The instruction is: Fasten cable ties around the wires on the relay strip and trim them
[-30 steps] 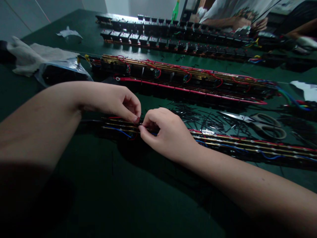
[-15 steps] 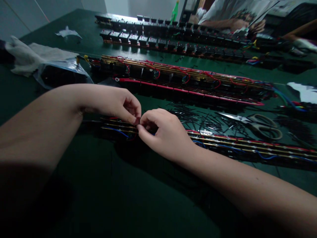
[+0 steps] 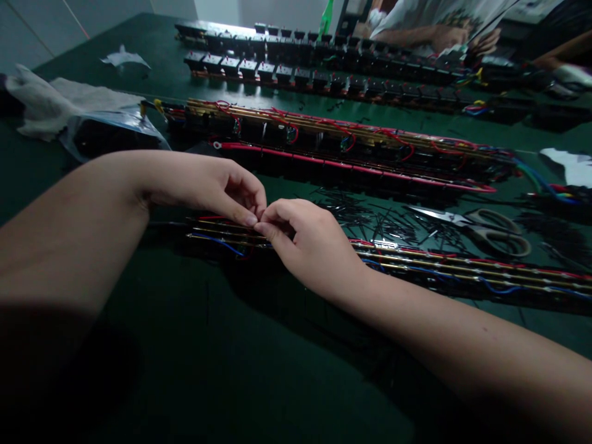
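Observation:
Just over the near strip assembly (image 3: pixel 444 271), with its brass-coloured rods and red and blue wires, my two hands meet fingertip to fingertip. My left hand (image 3: pixel 217 188) is closed in a pinch, thumb against fingers. Pinched likewise is my right hand (image 3: pixel 314 240), its thumb tip touching the left fingertips. Whatever lies between the fingers is too small and hidden to make out. A blue wire (image 3: pixel 217 243) runs along the assembly's left end below the hands. Thin black pieces (image 3: pixel 393 228) lie scattered behind the assembly, right of my right hand.
Scissors (image 3: pixel 485 228) lie at the right. Behind are a wired assembly (image 3: pixel 333 135) with a thick red cable (image 3: pixel 296 157) and rows of black blocks (image 3: pixel 282 73). A cloth (image 3: pixel 46 102) and plastic bag (image 3: pixel 115 132) lie left. Another person's hands (image 3: pixel 462 40) work at the back.
Both hands stay together over the near assembly, with the fingertips shifted very slightly upward and the right thumb drawn closer to the left one. The view has shifted a little.

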Available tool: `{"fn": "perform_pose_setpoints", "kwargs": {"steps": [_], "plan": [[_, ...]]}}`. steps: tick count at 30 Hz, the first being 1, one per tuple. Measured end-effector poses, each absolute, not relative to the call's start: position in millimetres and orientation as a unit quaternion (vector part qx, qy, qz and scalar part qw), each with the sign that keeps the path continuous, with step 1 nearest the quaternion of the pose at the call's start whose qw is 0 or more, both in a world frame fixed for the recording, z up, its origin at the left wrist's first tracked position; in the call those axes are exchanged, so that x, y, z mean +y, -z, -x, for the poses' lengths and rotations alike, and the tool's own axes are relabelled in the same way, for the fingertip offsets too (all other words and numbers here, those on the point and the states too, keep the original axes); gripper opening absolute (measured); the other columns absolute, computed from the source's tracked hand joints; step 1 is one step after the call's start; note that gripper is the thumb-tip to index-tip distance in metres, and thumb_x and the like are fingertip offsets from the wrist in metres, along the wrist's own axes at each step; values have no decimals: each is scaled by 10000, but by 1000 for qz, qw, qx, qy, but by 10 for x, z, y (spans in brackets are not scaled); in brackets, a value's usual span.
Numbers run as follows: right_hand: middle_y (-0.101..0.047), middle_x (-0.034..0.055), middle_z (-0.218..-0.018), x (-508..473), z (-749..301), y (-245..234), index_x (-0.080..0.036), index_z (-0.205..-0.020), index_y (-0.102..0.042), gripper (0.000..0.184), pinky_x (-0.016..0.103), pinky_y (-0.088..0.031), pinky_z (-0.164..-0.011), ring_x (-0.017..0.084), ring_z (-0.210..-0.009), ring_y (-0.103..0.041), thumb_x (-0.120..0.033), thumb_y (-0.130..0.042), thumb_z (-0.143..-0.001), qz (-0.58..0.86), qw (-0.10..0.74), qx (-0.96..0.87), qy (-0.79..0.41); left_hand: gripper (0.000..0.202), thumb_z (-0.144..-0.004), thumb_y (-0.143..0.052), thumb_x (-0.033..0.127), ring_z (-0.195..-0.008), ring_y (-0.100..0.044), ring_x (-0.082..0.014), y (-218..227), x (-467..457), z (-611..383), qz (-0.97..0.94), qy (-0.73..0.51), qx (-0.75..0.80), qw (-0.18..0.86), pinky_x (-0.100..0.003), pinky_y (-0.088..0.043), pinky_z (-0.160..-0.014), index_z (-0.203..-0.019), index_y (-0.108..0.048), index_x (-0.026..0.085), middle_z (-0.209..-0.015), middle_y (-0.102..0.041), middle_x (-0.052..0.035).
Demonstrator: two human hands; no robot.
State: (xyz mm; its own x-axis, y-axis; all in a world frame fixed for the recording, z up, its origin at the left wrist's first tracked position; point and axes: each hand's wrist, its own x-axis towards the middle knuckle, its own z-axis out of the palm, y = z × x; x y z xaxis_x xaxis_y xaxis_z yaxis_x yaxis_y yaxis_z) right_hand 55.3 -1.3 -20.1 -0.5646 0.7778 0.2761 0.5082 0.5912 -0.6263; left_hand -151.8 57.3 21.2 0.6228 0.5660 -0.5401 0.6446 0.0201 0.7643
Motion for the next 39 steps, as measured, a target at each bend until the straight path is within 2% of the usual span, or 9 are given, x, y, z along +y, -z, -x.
{"fn": "perform_pose_setpoints", "kwargs": {"steps": [14, 23, 30, 35, 39], "plan": [[-648, 24, -820, 9, -546, 191, -164, -841, -625, 152, 276, -347, -687, 155, -787, -555, -193, -558, -974, 375, 243, -861, -244, 234, -817, -680, 320, -809, -654, -118, -171, 588, 1530, -715, 37, 410, 565, -212, -484, -774, -972, -701, 147, -900, -724, 10], [-637, 25, -829, 0, -551, 181, -170, -854, -607, 158, 280, -333, -677, 158, -785, -538, -209, -535, -988, 375, 229, -865, -243, 282, -811, -643, 335, -847, -622, -117, -148, 575, 1539, -713, 41, 401, 574, -175, -455, -751, -996, -664, 123, -905, -684, 12], [-630, 20, -822, -6, -550, 181, -172, -851, -600, 144, 276, -338, -676, 153, -770, -535, -197, -539, -979, 371, 244, -858, -256, 242, -826, -638, 315, -861, -623, -114, -247, 515, 1522, -708, 52, 426, 560, -179, -446, -778, -985, -648, 133, -950, -695, 2], [-643, 20, -850, -4, -551, 178, -172, -862, -608, 129, 269, -352, -689, 150, -788, -546, -198, -550, -974, 370, 259, -848, -276, 303, -811, -639, 361, -768, -604, -119, -290, 497, 1482, -747, 57, 436, 499, -193, -425, -724, -995, -680, 124, -866, -691, 0], [-626, 24, -821, -10, -559, 167, -159, -862, -616, 170, 272, -357, -678, 147, -764, -543, -203, -514, -991, 366, 275, -842, -286, 344, -811, -623, 395, -777, -603, -147, -333, 488, 1472, -773, 60, 448, 445, -222, -422, -718, -1004, -694, 119, -851, -694, -16]]}}
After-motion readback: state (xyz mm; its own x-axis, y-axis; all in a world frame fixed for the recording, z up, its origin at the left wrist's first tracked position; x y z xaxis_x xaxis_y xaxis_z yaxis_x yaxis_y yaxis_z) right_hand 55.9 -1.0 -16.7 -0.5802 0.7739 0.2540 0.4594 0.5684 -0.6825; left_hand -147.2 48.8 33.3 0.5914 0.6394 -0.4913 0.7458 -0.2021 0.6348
